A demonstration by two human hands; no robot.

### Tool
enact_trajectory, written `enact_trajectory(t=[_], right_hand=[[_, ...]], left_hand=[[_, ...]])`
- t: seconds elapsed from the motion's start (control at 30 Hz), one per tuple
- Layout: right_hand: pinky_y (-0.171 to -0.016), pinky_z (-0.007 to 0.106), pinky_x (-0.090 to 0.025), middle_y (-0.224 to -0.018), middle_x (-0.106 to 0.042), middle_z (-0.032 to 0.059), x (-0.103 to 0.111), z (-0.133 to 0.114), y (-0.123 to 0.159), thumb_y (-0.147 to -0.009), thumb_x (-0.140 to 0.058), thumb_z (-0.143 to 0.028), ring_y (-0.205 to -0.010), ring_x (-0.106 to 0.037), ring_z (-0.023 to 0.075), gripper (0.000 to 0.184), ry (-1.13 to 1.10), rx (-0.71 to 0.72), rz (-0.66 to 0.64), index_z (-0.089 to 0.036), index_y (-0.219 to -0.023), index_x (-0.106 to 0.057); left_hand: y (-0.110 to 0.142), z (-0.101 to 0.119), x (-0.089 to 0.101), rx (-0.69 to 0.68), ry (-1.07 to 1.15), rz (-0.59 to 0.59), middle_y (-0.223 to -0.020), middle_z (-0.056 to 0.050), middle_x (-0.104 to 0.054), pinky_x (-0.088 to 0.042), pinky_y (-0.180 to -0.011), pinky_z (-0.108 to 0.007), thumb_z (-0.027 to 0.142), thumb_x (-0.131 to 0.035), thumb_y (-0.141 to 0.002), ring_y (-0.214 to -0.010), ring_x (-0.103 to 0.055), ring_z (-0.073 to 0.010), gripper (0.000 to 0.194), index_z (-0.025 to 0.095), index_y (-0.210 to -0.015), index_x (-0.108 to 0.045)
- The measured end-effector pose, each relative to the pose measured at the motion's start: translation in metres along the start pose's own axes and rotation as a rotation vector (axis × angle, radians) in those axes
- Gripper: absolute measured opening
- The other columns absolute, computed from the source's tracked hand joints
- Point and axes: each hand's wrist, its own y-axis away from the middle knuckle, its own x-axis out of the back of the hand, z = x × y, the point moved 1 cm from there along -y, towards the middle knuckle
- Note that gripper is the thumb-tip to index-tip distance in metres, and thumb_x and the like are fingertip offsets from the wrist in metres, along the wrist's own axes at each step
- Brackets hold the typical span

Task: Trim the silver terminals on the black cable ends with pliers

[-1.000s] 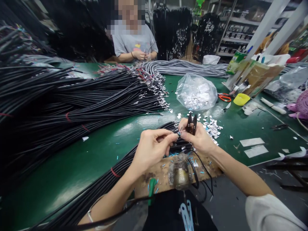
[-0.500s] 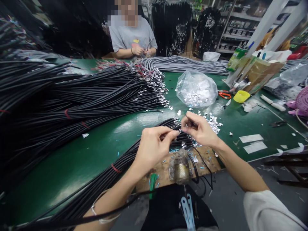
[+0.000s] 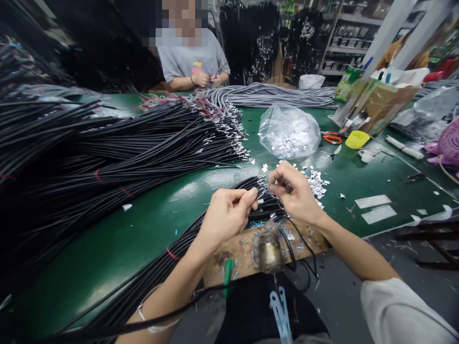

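My left hand is pinched closed, thumb against fingers, above a bundle of black cables. What sits in that pinch is too small to make out. Just to its right, my right hand has its fingers curled together near the stripped cable ends; its contents are hidden. A small gap separates the two hands. One loose black cable crosses over my left forearm. Below the hands, a brass-coloured device in a clear wrapping stands on a wooden board strewn with blue bits.
A large pile of black cables fills the left. A clear bag of silvery scraps, orange-handled scissors and a yellow roll lie behind. Foil scraps lie beside my right hand. A person works across the table.
My hands have parted slightly: the left fingertips drew back leftward from the right ones. The view has shifted a little. The person across still holds their hands together.
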Motion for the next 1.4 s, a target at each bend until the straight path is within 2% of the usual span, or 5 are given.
enact_trajectory(t=[0.13, 0.47, 0.63, 0.9, 1.4], right_hand=[[-0.056, 0.024, -0.035, -0.070, -0.045, -0.0022, 0.006, 0.002, -0.002, -0.087, -0.049, -0.020, -0.062, -0.041, 0.0093, 0.009, -0.001, -0.112, 0.262, -0.019, -0.079, -0.052], [-0.059, 0.028, -0.042, -0.084, -0.059, 0.0034, -0.011, -0.003, 0.020, -0.075, -0.059, -0.008, -0.072, -0.053, 0.0141, 0.019, 0.350, 0.297, 0.138, -0.021, -0.089, -0.061], [-0.057, 0.026, -0.041, -0.075, -0.053, 0.0005, -0.008, -0.005, 0.009, -0.074, -0.059, -0.006, -0.067, -0.051, 0.0116, 0.014, 0.190, 0.102, 0.018, -0.019, -0.076, -0.057], [-0.061, 0.030, -0.040, -0.073, -0.055, 0.0004, 0.017, 0.002, -0.003, -0.082, -0.058, -0.016, -0.068, -0.051, 0.0135, 0.007, 0.249, -0.009, 0.541, -0.022, -0.078, -0.059], [-0.058, 0.028, -0.038, -0.080, -0.057, 0.0018, 0.015, 0.010, 0.004, -0.076, -0.053, -0.006, -0.071, -0.052, 0.0149, 0.018, 0.405, 0.098, -0.016, -0.022, -0.079, -0.060]], left_hand=[[0.002, 0.002, 0.001, 0.030, 0.070, 0.021, -0.036, 0.007, -0.035, -0.019, -0.031, -0.017, 0.045, -0.049, -0.082, -0.026, -0.033, -0.0042, 0.040, 0.016, -0.056, -0.050], [0.003, -0.002, -0.004, -0.129, -0.171, 0.214, -0.038, 0.004, -0.043, -0.025, -0.036, -0.020, 0.045, -0.050, -0.083, -0.033, -0.038, -0.0071, 0.039, 0.015, -0.059, -0.059], [0.002, 0.000, -0.003, -0.125, -0.182, 0.086, -0.039, 0.005, -0.038, -0.023, -0.036, -0.020, 0.045, -0.047, -0.084, -0.034, -0.033, -0.0062, 0.042, 0.015, -0.057, -0.057], [0.007, -0.001, -0.003, -0.148, -0.135, 0.151, -0.040, 0.004, -0.037, -0.022, -0.036, -0.020, 0.047, -0.046, -0.085, -0.034, -0.034, -0.0063, 0.042, 0.016, -0.058, -0.056], [0.003, -0.001, -0.001, -0.123, -0.140, 0.082, -0.039, 0.003, -0.045, -0.025, -0.035, -0.018, 0.039, -0.053, -0.081, -0.034, -0.036, -0.0061, 0.034, 0.014, -0.058, -0.059]])
